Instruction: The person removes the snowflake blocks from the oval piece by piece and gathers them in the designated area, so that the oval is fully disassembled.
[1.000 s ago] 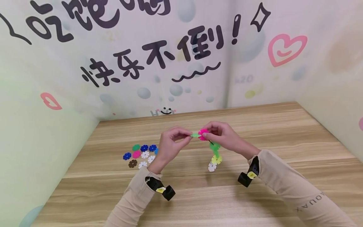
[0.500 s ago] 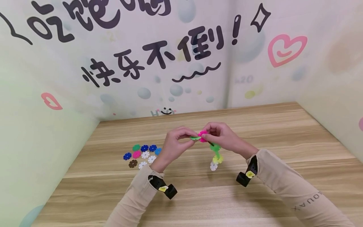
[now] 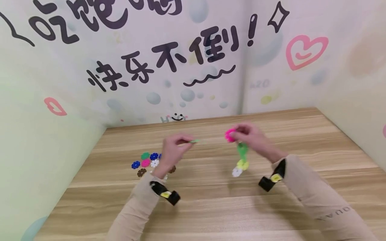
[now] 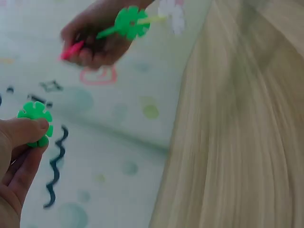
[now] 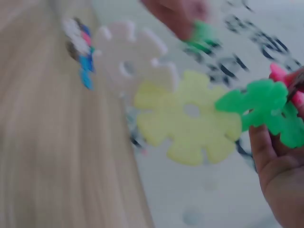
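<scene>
My left hand (image 3: 173, 152) pinches a green notched snowflake disc (image 4: 32, 112) between thumb and fingers, above the table. To the right, my right hand (image 3: 255, 140) holds a chain of interlocked snowflake discs by its pink disc (image 3: 229, 135). Below that hand hang green discs (image 5: 266, 102), a yellow disc (image 5: 185, 130) and, at the end, a white disc (image 3: 237, 172). A dark piece (image 5: 297, 84) shows near the pink disc in the right wrist view, partly hidden by the fingers. A gap separates the left hand's disc from the chain.
Loose discs lie left on the wooden table (image 3: 211, 214): a green disc (image 3: 145, 156), a pink disc (image 3: 145, 163), a brown disc (image 3: 141, 172) and several blue and white ones. My left forearm covers some. A printed backdrop (image 3: 193, 100) rises behind the table.
Half a second ago the left hand's green disc was against the pink disc. Now the hands are apart: the left has moved left, the right has moved right and up with the chain.
</scene>
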A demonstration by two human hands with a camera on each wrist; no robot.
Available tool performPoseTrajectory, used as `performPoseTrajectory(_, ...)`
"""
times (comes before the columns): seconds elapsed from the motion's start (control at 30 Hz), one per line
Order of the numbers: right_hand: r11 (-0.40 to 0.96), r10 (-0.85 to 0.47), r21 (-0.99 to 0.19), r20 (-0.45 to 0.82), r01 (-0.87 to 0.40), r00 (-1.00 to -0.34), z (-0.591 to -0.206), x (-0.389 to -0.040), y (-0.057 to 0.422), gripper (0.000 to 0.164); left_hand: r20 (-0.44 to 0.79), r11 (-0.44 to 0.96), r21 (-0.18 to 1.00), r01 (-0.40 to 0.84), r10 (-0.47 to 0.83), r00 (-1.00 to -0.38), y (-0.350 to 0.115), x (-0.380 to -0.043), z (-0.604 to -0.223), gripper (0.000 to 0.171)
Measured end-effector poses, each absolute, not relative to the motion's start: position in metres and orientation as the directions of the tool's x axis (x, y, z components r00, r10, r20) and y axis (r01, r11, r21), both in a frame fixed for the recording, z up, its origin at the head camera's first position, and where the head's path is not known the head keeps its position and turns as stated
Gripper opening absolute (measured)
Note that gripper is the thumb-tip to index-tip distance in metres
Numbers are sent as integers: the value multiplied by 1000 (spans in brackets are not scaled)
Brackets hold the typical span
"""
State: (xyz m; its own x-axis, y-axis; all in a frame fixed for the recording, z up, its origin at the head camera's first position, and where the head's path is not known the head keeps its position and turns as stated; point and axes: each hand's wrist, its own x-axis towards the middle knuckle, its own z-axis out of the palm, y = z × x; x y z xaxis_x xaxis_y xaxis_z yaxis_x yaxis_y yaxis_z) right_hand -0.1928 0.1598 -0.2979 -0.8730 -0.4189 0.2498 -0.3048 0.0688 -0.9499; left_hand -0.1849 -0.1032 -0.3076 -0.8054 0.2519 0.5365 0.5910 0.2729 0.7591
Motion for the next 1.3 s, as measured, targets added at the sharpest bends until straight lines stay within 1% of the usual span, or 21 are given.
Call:
performPoseTrajectory(0.07, 32, -347, -949, 284, -314, -894, -293, -193, 179, 7, 516, 325, 776, 541, 167, -840, -122, -184, -307, 7)
performPoseTrajectory(0.13, 8, -323, -938, 324, -345, -889, -290, -193, 193, 8, 489, 363, 787, 499, 127, -863, -140, -182, -306, 9)
performPoseTrajectory(0.2, 3, -348, -936, 329, -352, -878, -288, -194, 199, 6, 467, 394, 785, 478, 131, -875, -156, -185, -312, 10)
performPoseTrajectory(0.3, 20, -377, -945, 295, -327, -878, -289, -194, 198, 4, 426, 417, 788, 452, 160, -891, -170, -188, -320, 13)
performPoseTrajectory(0.4, 36, -378, -950, 274, -310, -884, -292, -194, 194, 4, 392, 444, 786, 431, 182, -902, -182, -189, -326, 14)
performPoseTrajectory(0.63, 32, -366, -948, 283, -316, -886, -295, -194, 191, 4, 319, 511, 764, 394, 232, -919, -214, -182, -328, 16)
performPoseTrajectory(0.87, 43, -376, -950, 272, -310, -886, -297, -193, 191, 4, 232, 610, 728, 314, 213, -949, -248, -174, -338, 23)
performPoseTrajectory(1.07, 38, -390, -944, 287, -327, -875, -301, -195, 191, 5, 136, 609, 763, 217, 177, -975, -272, -169, -346, 29)
performPoseTrajectory(1.2, 62, -399, -945, 272, -322, -876, -302, -196, 191, 4, 54, 576, 807, 134, 154, -987, -286, -169, -353, 33)
performPoseTrajectory(1.3, 87, -394, -946, 254, -311, -883, -303, -196, 191, 5, 22, 572, 815, 94, 132, -991, -297, -169, -360, 35)
